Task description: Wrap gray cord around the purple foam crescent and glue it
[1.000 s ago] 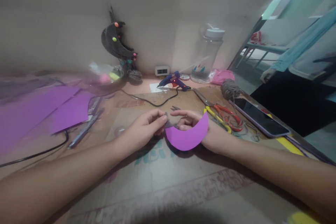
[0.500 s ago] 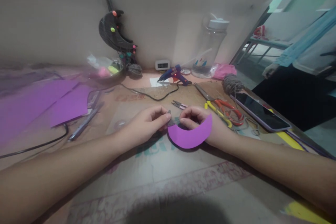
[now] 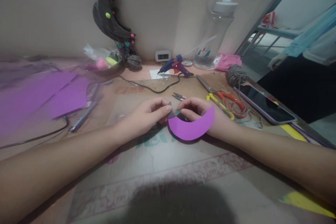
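A purple paper crescent [image 3: 191,131] hangs curved between my hands above the cardboard. Grey wrapping, which looks like yarn, covers its left tip. My left hand [image 3: 157,110] is closed, thumb and fingers pinching that grey-covered end. My right hand [image 3: 196,110] is also closed, fingertips together just right of the left hand, behind the crescent. What those right fingers pinch is too small and dark to make out. The crescent's free right tip lies in front of the right palm. Small thread snips [image 3: 179,96] lie just beyond the hands.
Behind are a blue glue gun [image 3: 174,67] with a lit red light, a clear bottle [image 3: 212,38] and a bowl [image 3: 115,68]. Scissors [image 3: 220,98], grey yarn [image 3: 237,75] and a phone [image 3: 265,103] lie right, purple sheets [image 3: 65,94] left. A person's sleeve [image 3: 301,40] shows far right.
The view has tilted slightly, so the table things sit a little higher. Both hands keep their pinch close together, and the crescent has barely shifted.
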### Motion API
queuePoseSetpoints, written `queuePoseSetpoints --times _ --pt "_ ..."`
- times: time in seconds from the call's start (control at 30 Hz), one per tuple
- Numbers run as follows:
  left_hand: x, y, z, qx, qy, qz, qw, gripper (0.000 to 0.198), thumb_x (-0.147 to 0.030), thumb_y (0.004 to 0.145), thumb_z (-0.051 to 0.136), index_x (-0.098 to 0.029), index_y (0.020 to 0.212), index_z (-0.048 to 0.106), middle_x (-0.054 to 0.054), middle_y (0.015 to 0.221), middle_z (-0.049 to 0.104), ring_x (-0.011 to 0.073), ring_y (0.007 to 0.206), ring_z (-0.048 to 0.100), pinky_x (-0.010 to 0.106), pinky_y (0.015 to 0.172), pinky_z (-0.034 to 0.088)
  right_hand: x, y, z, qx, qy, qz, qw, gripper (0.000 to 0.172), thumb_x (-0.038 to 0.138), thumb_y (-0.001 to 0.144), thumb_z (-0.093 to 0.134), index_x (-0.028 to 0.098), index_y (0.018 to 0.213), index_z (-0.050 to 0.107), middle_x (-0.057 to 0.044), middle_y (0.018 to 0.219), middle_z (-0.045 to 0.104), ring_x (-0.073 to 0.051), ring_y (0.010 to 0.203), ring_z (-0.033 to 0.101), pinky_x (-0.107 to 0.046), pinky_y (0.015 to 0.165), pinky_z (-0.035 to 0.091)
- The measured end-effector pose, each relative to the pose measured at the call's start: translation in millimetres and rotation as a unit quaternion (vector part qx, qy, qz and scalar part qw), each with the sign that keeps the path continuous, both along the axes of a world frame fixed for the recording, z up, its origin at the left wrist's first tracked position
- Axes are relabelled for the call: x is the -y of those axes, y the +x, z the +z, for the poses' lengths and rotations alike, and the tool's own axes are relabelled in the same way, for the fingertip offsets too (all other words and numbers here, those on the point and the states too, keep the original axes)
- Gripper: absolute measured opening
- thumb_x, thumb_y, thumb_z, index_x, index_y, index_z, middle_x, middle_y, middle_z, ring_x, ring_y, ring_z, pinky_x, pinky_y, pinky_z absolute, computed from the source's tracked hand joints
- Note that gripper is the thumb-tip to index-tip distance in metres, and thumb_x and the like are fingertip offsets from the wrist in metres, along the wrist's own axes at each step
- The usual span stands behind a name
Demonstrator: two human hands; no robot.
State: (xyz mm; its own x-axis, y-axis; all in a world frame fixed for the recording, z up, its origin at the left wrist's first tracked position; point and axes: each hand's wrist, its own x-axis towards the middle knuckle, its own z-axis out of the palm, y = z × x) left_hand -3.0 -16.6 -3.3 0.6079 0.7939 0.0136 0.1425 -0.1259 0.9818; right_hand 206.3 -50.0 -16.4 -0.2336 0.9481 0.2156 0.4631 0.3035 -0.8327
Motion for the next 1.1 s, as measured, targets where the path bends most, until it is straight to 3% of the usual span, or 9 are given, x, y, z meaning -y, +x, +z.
queuePoseSetpoints --times 0.17,0.3,0.37,0.43,0.5,0.63,0.8,0.93,1.1 --pt "1 0 3.0 0.006 -0.011 0.041 0.999 0.019 -0.032 0.091 0.051 -0.019 0.078 0.05 -0.005 0.059 0.048 0.0088 0.057 0.045 0.021 0.055 0.033 3 1 8.2 0.01 0.028 -0.01 1.0 0.024 0.023 0.086 0.056 0.021 0.11 0.057 -0.003 0.086 0.064 -0.014 0.071 0.058 -0.025 0.06 0.043" --pt "2 2 6.9 0.033 -0.015 0.086 0.996 0.018 -0.029 0.092 0.049 -0.018 0.077 0.048 -0.006 0.058 0.048 0.0079 0.053 0.043 0.02 0.052 0.032 12 0 21.3 -0.049 0.017 -0.023 0.998 0.009 0.018 0.086 0.047 0.019 0.09 0.056 0.0 0.07 0.058 -0.012 0.061 0.054 -0.024 0.056 0.042" --pt "2 3 8.4 0.054 -0.028 0.108 0.992 0.017 -0.027 0.093 0.048 -0.018 0.079 0.047 -0.006 0.06 0.05 0.0072 0.053 0.044 0.019 0.051 0.032 15 2 24.9 -0.046 0.007 -0.004 0.999 0.016 0.017 0.087 0.041 0.019 0.077 0.054 0.001 0.063 0.054 -0.012 0.057 0.051 -0.024 0.054 0.041" --pt "2 4 9.2 0.067 -0.039 0.119 0.99 0.016 -0.027 0.093 0.048 -0.018 0.08 0.046 -0.005 0.062 0.052 0.0067 0.053 0.046 0.019 0.051 0.034 15 3 26.1 -0.036 0.02 0.018 0.999 0.025 0.021 0.09 0.037 0.019 0.069 0.051 0.0 0.063 0.054 -0.012 0.059 0.051 -0.024 0.056 0.042" --pt "1 4 9.4 0.069 -0.042 0.122 0.989 0.016 -0.027 0.093 0.049 -0.017 0.081 0.047 -0.004 0.064 0.054 0.0067 0.055 0.048 0.018 0.052 0.035 14 4 25.4 -0.044 0.032 0.028 0.998 0.026 0.031 0.093 0.04 0.019 0.073 0.053 -0.001 0.068 0.056 -0.012 0.061 0.052 -0.025 0.058 0.043" --pt "1 4 8.1 0.059 -0.038 0.107 0.992 0.016 -0.028 0.092 0.05 -0.017 0.081 0.048 -0.004 0.064 0.055 0.0073 0.056 0.049 0.019 0.054 0.036 11 0 22.3 -0.022 -0.003 -0.012 1.0 0.021 0.038 0.084 0.056 0.017 0.083 0.058 -0.001 0.071 0.061 -0.012 0.057 0.053 -0.023 0.052 0.042" --pt "1 3 2.4 0.038 0.01 0.06 0.997 0.012 -0.03 0.091 0.054 -0.018 0.095 0.052 -0.005 0.064 0.05 0.0084 0.057 0.046 0.02 0.054 0.036 11 -5 22.8 0.032 -0.042 -0.045 0.998 0.026 0.037 0.084 0.055 0.017 0.067 0.058 -0.001 0.061 0.06 -0.013 0.053 0.054 -0.024 0.051 0.041" --pt "5 1 -1.6 -0.008 0.078 0.064 0.995 0.033 -0.03 0.087 0.059 -0.024 0.118 0.048 -0.005 0.073 0.05 0.0108 0.064 0.049 0.022 0.055 0.038 12 -4 24.5 0.058 -0.031 -0.045 0.997 0.026 0.034 0.084 0.053 0.017 0.066 0.058 -0.002 0.061 0.061 -0.013 0.055 0.055 -0.024 0.052 0.04" --pt "8 -2 -0.5 -0.062 0.15 0.068 0.984 0.026 -0.032 0.087 0.059 -0.025 0.11 0.05 -0.003 0.078 0.052 0.0119 0.068 0.051 0.024 0.058 0.04 12 -4 25.7 0.084 -0.031 -0.041 0.995 0.028 0.038 0.084 0.052 0.017 0.067 0.058 -0.002 0.064 0.061 -0.015 0.06 0.056 -0.026 0.056 0.041"
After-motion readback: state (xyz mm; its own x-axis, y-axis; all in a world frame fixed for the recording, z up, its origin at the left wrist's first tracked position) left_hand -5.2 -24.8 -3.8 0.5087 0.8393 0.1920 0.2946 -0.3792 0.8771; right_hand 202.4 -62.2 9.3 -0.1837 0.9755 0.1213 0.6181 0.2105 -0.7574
